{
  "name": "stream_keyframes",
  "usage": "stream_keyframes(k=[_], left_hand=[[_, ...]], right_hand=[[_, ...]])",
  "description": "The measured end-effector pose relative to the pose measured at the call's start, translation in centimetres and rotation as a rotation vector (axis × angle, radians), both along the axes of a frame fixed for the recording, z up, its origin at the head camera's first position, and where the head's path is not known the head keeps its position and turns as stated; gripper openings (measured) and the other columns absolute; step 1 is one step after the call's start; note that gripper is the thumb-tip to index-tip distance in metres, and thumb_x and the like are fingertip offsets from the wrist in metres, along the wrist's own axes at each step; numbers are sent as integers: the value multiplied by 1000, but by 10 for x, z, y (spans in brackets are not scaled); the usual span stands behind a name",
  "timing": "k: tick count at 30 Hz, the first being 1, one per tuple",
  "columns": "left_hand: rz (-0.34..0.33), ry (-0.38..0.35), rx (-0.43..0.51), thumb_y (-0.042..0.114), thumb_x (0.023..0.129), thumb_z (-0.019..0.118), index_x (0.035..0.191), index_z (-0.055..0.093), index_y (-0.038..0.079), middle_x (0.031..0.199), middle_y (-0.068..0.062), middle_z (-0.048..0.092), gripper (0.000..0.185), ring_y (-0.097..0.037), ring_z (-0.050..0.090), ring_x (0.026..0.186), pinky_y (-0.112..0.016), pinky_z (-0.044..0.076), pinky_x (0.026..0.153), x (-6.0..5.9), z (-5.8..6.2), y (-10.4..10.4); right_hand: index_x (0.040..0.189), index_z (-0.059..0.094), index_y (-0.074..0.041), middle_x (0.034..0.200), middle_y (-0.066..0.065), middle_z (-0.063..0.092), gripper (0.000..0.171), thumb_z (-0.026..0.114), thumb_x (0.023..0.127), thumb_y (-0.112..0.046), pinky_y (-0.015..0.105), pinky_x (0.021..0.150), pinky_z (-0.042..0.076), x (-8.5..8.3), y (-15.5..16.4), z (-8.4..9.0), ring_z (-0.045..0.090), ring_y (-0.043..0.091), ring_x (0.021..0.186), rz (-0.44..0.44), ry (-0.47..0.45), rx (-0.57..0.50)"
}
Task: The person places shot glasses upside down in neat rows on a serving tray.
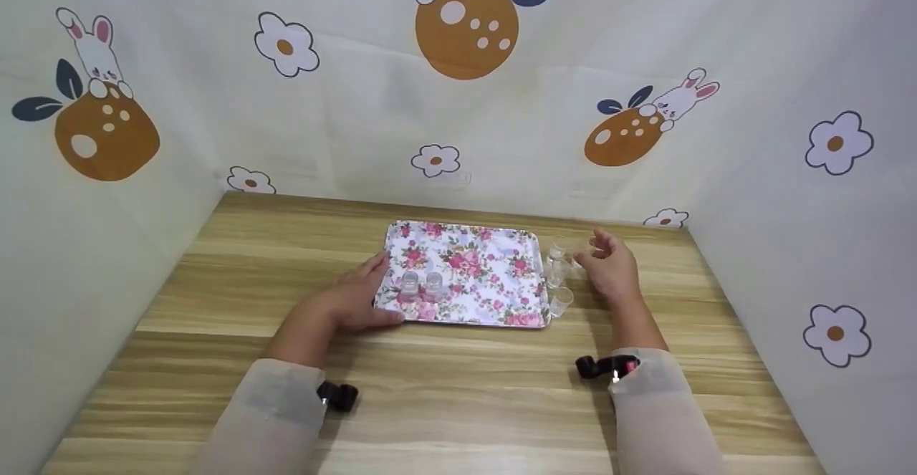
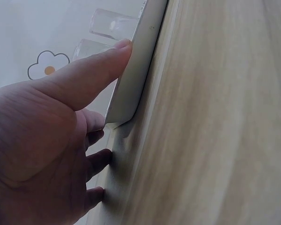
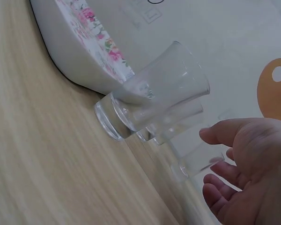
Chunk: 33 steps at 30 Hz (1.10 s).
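Note:
A white tray (image 1: pixel 473 296) with a pink rose print lies on the wooden table. My left hand (image 1: pixel 351 301) holds its near left corner, the thumb on the front edge and the fingers along the left side. Two small clear glasses (image 1: pixel 433 285) stand on the tray near that hand. Beside the tray's right edge are several more clear glasses (image 3: pixel 161 86), the nearest upright with a thick base. My right hand (image 1: pixel 611 269) is just right of them, fingers loosely bent and thumb apart. Its fingertips are close to a far glass (image 3: pixel 194 161); whether they touch it is unclear.
The wood-grain table (image 1: pixel 458 396) runs up to cloth walls (image 1: pixel 358 102) printed with rabbits, oranges and flowers at the back and both sides. A black camera mount (image 1: pixel 340 395) is strapped to each wrist over the pale sleeves.

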<state>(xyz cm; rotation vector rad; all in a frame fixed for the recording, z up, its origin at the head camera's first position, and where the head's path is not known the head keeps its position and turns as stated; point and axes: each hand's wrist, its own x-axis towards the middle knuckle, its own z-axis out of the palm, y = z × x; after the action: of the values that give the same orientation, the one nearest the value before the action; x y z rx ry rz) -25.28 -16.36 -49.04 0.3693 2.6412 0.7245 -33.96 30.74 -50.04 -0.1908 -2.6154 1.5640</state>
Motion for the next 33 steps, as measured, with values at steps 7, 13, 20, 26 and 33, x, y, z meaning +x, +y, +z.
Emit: stream_keyframes(k=[7,13,20,26,33], left_hand=[[-12,12,-6,63,94,73,173,5,7,183,-10,-3,118,-45,5,168,-63,14,137,-1,-2,-1],[-3,2,11,62,94,74,173,5,7,183,-12,-3,119,-48,6,167,-65,14,136,0,1,0],[-6,4,7,62,94,74,173,4,7,183,-12,-4,119,-47,5,167,-65,13,136,0,0,-1],[-7,1,7,63,94,74,173,4,8,183,-11,-5,119,-49,5,167,-66,13,136,0,0,0],[-13,15,-12,61,95,73,173,5,6,183,-12,-2,117,-48,7,167,-66,15,135,-1,0,-1]], right_hand=[[150,56,5,139,25,65,63,75,95,-20,47,119,49,0,0,-13,61,38,132,-13,-57,140],[140,66,2,135,25,69,51,73,97,-24,50,117,50,0,0,-17,64,39,128,-40,-44,227],[139,67,2,135,25,70,49,73,98,-24,47,116,52,0,-1,-13,65,37,127,-59,-40,186],[137,69,2,132,22,71,48,74,98,-26,38,108,54,2,-4,-2,65,31,124,-87,-18,97],[125,71,-1,123,16,72,41,76,97,-30,29,98,54,7,-10,15,67,25,115,-118,-3,51]])
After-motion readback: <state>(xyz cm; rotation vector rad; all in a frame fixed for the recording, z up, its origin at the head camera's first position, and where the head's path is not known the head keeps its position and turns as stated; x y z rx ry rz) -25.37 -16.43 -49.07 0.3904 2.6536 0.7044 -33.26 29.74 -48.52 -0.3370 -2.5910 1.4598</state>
